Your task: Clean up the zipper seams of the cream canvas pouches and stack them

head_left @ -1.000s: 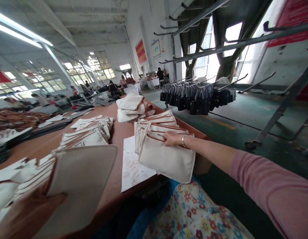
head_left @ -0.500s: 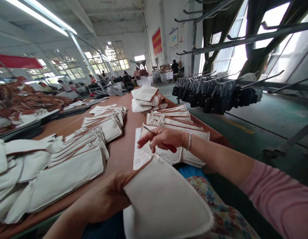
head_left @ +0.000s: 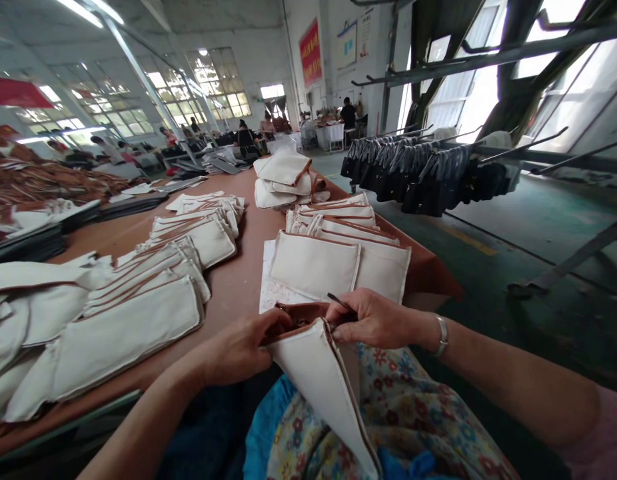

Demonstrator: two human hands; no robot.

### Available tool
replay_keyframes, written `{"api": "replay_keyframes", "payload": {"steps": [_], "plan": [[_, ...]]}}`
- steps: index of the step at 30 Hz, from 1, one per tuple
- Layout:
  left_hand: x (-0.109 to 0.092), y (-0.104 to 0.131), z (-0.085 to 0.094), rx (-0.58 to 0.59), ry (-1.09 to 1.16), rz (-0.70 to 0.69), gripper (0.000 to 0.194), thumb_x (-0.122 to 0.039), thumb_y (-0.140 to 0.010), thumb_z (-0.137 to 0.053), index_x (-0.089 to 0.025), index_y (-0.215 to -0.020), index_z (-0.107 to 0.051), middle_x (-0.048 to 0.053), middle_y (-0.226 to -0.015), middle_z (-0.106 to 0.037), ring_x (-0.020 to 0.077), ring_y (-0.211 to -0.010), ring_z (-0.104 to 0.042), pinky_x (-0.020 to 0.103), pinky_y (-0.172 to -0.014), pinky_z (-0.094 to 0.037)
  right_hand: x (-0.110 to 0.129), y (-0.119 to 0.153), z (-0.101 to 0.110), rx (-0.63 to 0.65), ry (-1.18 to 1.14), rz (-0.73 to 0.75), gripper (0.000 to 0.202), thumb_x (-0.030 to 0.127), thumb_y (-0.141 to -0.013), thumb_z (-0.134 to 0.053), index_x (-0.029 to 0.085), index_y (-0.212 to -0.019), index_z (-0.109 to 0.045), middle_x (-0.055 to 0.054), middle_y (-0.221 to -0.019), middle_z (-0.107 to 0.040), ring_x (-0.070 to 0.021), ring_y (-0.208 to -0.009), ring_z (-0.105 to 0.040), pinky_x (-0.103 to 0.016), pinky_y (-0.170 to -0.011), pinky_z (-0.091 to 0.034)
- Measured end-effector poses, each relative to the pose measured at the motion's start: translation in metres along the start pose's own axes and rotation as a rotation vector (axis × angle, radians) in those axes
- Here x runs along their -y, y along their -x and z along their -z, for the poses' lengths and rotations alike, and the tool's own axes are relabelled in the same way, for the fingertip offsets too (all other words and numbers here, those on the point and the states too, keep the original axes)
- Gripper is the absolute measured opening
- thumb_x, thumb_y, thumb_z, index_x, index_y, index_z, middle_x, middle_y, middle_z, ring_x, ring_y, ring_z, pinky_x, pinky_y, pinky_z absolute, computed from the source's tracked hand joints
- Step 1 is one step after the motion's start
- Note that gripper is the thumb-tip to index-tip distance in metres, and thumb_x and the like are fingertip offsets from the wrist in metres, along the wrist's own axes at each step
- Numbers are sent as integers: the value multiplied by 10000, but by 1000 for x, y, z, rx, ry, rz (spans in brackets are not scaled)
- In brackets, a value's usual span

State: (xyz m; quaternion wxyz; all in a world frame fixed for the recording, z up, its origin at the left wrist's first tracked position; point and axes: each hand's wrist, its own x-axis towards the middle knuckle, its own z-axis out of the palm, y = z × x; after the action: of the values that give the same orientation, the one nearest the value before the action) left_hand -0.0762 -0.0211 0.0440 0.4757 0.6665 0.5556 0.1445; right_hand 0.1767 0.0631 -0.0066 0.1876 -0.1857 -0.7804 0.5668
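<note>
"Where's the open white pouch [head_left: 321,373]?"

"Between the two hands, its mouth upward and its body hanging down in front of the floral apron [head_left: 403,400], just off the near edge of the table [head_left: 256,233]."

"Are the hands together?"

"Apart, both clamped on its rim. The left hand [head_left: 248,343] grips the left end of the mouth; the right hand [head_left: 376,320] pinches the rim on the other side and also holds a thin dark tool [head_left: 341,303], tip pointing up and left."

"And around them?"

"Beyond the hands, a white sheet [head_left: 269,287] lies partly under the right-hand pouches [head_left: 381,263], near the table's right edge. The left-hand pouches [head_left: 133,340] overlap in a row left of the left hand."
</note>
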Motion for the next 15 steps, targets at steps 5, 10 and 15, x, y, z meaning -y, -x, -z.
{"api": "replay_keyframes", "payload": {"steps": [5, 10, 15], "plan": [[-13, -14, -21, 146, 226, -70, 311, -344, -832, -649, -160, -1081, -624, 40, -963, -648, 185, -883, -575, 255, -768, -459, 9, 13, -16, -53, 131, 54, 63, 184, -817, -646, 143, -801, -601, 23, -721, -588, -101, -650, -494, -206, -611, -377], [-2, -28, -50, 148, 458, -97, 289, -406, -840, -692, -127, -874, -624, 8, -832, -587, 129, -757, -505, 230, -711, -409, 5, 22, -20, -78, 56, 58, 141, 249, -878, -614, 139, -789, -611, 16, -720, -580, -96, -648, -480, -200, -597, -374], [6, -28, -61, 96, 577, -53, 273, -379, -826, -716, -117, -862, -652, 19, -817, -607, 124, -729, -509, 237, -710, -402, 4, 25, -14, -23, -143, -126, 134, 244, -872, -612, 133, -798, -598, 50, -632, -486, -65, -539, -396, -188, -506, -317]]}}
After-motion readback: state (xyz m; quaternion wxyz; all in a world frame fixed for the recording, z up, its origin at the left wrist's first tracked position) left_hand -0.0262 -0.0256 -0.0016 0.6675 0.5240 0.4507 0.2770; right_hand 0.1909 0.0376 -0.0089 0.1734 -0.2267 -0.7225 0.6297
